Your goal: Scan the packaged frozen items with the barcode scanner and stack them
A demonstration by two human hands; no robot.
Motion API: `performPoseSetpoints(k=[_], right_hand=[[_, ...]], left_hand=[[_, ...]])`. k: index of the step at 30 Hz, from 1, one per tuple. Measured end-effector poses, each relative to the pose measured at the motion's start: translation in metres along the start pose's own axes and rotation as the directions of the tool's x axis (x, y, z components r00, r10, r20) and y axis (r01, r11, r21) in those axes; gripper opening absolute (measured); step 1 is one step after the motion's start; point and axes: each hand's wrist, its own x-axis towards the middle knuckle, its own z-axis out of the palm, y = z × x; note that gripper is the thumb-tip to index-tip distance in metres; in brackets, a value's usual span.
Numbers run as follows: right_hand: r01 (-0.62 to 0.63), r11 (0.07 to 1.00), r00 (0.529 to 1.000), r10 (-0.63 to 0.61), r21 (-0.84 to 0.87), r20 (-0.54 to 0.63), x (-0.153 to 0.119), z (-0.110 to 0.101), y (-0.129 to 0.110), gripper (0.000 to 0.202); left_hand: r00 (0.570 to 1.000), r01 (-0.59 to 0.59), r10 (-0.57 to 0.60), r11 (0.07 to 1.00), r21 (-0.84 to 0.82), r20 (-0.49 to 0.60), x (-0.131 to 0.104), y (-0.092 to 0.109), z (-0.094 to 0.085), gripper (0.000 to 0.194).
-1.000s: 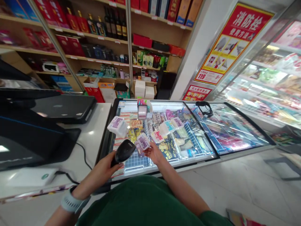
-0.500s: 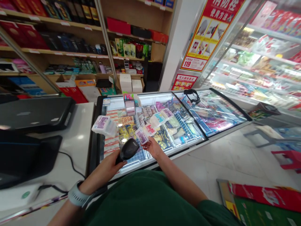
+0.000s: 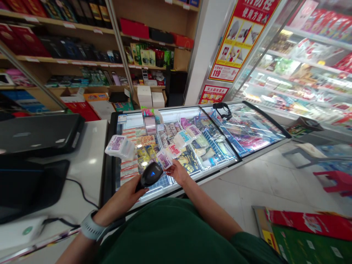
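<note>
My left hand (image 3: 135, 187), with a pale watch on the wrist, is wrapped round a black barcode scanner (image 3: 151, 174) on which a small blue light shows. The scanner's head is close beside a clear plastic box with a purple label (image 3: 164, 160). My right hand (image 3: 177, 172) grips that box by its near edge, its fingertips partly hidden. A red-labelled box (image 3: 173, 150), a blue-labelled box (image 3: 183, 137) and another purple-labelled box (image 3: 193, 131) run in a line behind it on the freezer's glass. Further left stands a stack of similar boxes (image 3: 118, 146).
Under the glass top, the chest freezer (image 3: 220, 167) holds packaged food in wire baskets. A black strap-like object (image 3: 223, 110) lies on its far part. The white counter (image 3: 93, 146) with black machines is at left. Shelves (image 3: 90, 66) line the back; a red stool (image 3: 334, 181) is at right.
A blue light now shows on the scanner, which was dark before. The view has shifted slightly; both hands keep nearly the same places.
</note>
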Motion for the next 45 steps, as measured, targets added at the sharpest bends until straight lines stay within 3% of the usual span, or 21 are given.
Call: performPoseSetpoints(k=[5, 9, 11, 14, 17, 19, 24, 30, 33, 36, 41, 45], right_hand=[[0.036, 0.996, 0.999, -0.037, -0.085, -0.014, 0.002, 0.0, 0.003, 0.041], [0.163, 0.957, 0.977, -0.19, -0.238, -0.094, 0.01, -0.007, 0.002, 0.044], [0.246, 0.901, 0.937, -0.315, -0.358, -0.151, 0.016, -0.014, -0.003, 0.041], [0.323, 0.76, 0.839, -0.505, -0.565, -0.201, 0.026, -0.025, -0.013, 0.036], [0.332, 0.595, 0.744, -0.642, -0.732, -0.186, 0.034, -0.035, -0.021, 0.035], [0.319, 0.497, 0.708, -0.691, -0.807, -0.146, 0.039, -0.038, -0.022, 0.033], [0.278, 0.323, 0.694, -0.718, -0.905, -0.043, 0.048, -0.041, -0.019, 0.029], [0.287, 0.289, 0.7, -0.714, -0.913, -0.006, 0.041, -0.03, -0.015, 0.03], [0.319, 0.333, 0.745, -0.667, -0.887, 0.017, 0.038, -0.012, -0.013, 0.025], [0.338, 0.419, 0.828, -0.559, -0.843, 0.054, 0.047, 0.021, -0.008, 0.02], [0.27, 0.59, 0.95, -0.291, -0.761, 0.112, 0.076, 0.106, 0.007, 0.024], [0.18, 0.662, 0.983, -0.15, -0.727, 0.106, 0.089, 0.17, 0.018, 0.032]], left_hand=[[1.0, 0.028, -0.028, 0.999, -0.031, -0.008, 0.001, 0.0, 0.0, 0.057], [0.998, 0.029, -0.032, 0.998, -0.057, -0.046, 0.001, -0.004, -0.001, 0.052], [0.996, 0.036, -0.043, 0.995, -0.089, -0.075, -0.001, -0.008, -0.003, 0.054], [0.991, 0.059, -0.074, 0.989, -0.133, -0.115, -0.006, -0.014, -0.008, 0.056], [0.982, 0.106, -0.126, 0.984, -0.143, -0.141, -0.014, -0.019, -0.014, 0.056], [0.975, 0.126, -0.151, 0.98, -0.155, -0.161, -0.02, -0.024, -0.017, 0.059], [0.952, 0.166, -0.206, 0.969, -0.182, -0.228, -0.033, -0.046, -0.016, 0.062], [0.927, 0.209, -0.28, 0.938, -0.276, -0.251, -0.049, -0.053, -0.018, 0.062], [0.905, 0.23, -0.32, 0.922, -0.311, -0.279, -0.057, -0.049, -0.022, 0.063], [0.882, 0.256, -0.358, 0.91, -0.327, -0.306, -0.065, -0.053, -0.024, 0.063], [0.839, 0.278, -0.405, 0.893, -0.354, -0.364, -0.082, -0.069, -0.023, 0.06], [0.798, 0.281, -0.432, 0.884, -0.373, -0.421, -0.097, -0.079, -0.023, 0.057]])
